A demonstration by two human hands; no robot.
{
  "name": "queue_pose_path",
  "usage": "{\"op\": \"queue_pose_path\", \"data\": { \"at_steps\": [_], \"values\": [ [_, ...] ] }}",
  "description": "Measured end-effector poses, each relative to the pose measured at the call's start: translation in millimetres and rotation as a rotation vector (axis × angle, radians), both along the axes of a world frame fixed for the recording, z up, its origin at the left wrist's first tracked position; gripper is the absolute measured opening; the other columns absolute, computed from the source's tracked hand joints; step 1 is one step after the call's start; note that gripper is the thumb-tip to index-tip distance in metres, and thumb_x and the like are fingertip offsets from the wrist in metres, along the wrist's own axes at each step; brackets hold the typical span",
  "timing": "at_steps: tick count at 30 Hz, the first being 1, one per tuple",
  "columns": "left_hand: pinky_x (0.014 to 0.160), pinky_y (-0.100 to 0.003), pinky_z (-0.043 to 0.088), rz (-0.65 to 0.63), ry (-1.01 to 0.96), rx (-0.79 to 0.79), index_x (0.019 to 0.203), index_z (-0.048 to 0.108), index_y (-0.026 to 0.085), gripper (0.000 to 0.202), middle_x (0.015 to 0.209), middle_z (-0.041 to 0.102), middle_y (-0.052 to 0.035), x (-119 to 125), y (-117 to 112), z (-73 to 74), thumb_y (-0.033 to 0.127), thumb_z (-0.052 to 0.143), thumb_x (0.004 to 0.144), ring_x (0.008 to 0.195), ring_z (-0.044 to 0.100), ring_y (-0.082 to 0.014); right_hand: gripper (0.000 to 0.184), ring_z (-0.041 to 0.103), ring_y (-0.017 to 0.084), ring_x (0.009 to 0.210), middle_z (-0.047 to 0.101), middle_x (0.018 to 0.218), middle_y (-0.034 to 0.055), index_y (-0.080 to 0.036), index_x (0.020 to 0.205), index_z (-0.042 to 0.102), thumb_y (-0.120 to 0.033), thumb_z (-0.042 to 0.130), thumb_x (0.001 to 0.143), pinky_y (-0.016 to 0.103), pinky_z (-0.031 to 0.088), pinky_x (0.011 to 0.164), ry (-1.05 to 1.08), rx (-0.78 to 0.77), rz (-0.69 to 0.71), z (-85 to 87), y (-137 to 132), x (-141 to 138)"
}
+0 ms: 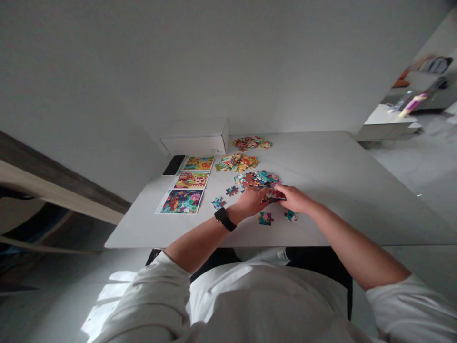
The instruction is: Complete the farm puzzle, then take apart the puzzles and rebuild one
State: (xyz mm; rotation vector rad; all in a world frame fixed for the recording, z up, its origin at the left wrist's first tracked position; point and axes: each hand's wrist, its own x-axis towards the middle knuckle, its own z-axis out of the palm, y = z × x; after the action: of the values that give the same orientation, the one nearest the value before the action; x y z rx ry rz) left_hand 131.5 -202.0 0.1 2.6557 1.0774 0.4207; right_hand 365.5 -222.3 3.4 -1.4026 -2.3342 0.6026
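Observation:
My left hand (253, 200), with a black watch on its wrist, is at the near edge of a pile of teal and orange puzzle pieces (255, 179). Its fingers are bent and partly hidden, closed at a dark red puzzle piece (269, 199). Coming in from the right, my right hand (291, 196) pinches at dark reddish pieces in the same spot, thumb and fingers together. Loose around the hands lie a purple and teal piece (265, 218), a teal piece (291, 216), a dark blue piece (232, 191) and a light blue piece (218, 203).
Two more piles, a yellow-orange one (237, 162) and a reddish one (252, 142), lie farther back on the white table (342, 186). Left are three picture sheets (182, 202), a black phone (174, 165) and a white box (194, 144) by the wall.

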Motion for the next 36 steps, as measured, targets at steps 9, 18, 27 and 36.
{"op": "queue_pose_path", "data": {
  "at_steps": [9, 18, 27, 36],
  "values": [
    [0.080, -0.031, 0.056, 0.117, -0.195, -0.166, 0.118, 0.070, 0.023, 0.028, 0.101, 0.079, -0.0050, -12.6, 33.8, 20.8, 0.029, 0.077, 0.092, 0.092, 0.074, -0.0221, 0.026, 0.072, 0.020, 0.089, 0.079, 0.103, 0.0039, -0.022, 0.112, 0.074, -0.026, 0.071, 0.087, 0.032, 0.058, 0.081, 0.357, -0.156, -0.105, -2.2, 24.5, -1.6],
    [0.072, -0.028, 0.049, 0.363, -0.277, -0.149, 0.114, 0.073, 0.019, 0.022, 0.088, 0.076, -0.0035, -43.2, 46.7, 32.7, 0.029, 0.072, 0.094, 0.079, 0.068, -0.0186, 0.023, 0.072, 0.021, 0.092, 0.082, 0.109, 0.0056, -0.023, 0.110, 0.081, -0.025, 0.071, 0.090, 0.035, 0.057, 0.089, 0.386, 0.083, -0.187, 4.2, 58.5, -44.1],
    [0.104, -0.044, 0.052, 0.513, -0.052, 0.026, 0.134, 0.070, 0.020, 0.039, 0.135, 0.069, -0.0162, -54.0, 59.3, 23.3, 0.032, 0.073, 0.097, 0.123, 0.065, -0.0331, 0.024, 0.071, 0.023, 0.102, 0.075, 0.116, 0.0088, -0.024, 0.116, 0.080, -0.022, 0.075, 0.093, 0.036, 0.055, 0.098, 0.002, 0.177, -0.380, 8.0, 75.9, -39.2],
    [0.111, -0.049, 0.050, 0.142, 0.125, 0.075, 0.124, 0.081, 0.031, 0.026, 0.142, 0.066, -0.0104, -56.9, 15.4, -1.1, 0.034, 0.069, 0.100, 0.131, 0.059, -0.0327, 0.027, 0.068, 0.027, 0.117, 0.072, 0.123, 0.0101, -0.028, 0.122, 0.084, -0.023, 0.075, 0.096, 0.042, 0.053, 0.110, -0.252, 0.142, -0.012, -8.4, 18.5, -13.0]
  ]
}}
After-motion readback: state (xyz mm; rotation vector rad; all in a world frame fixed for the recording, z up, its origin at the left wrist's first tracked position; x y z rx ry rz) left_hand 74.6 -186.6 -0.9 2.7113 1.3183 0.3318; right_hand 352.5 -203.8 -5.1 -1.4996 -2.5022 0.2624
